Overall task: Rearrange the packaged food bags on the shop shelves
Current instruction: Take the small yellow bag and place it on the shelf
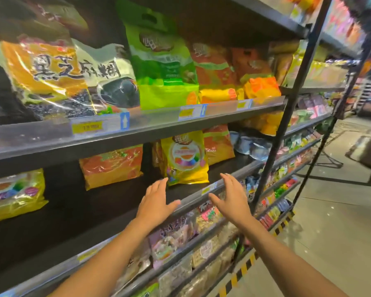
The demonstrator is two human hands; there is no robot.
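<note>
Now in hand: reaching for yellow bag (185, 157), upright on middle shelf (94, 211).
Left hand (156, 200): wide, empty, beside bag's corner.
Right hand (231, 196): wide, empty, near shelf edge.
Next: likely gripping bag's sides.

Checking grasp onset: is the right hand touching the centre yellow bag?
Apart. Head view shows dark shelf between the right hand and the centre yellow bag.

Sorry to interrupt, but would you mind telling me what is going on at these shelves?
A person is sorting food bags on shop shelves. The left hand and right hand are both open, reaching to either side of the upright yellow bag on the middle shelf, and hold nothing. Neither grips the bag yet. An orange bag stands apart to its left.
</note>
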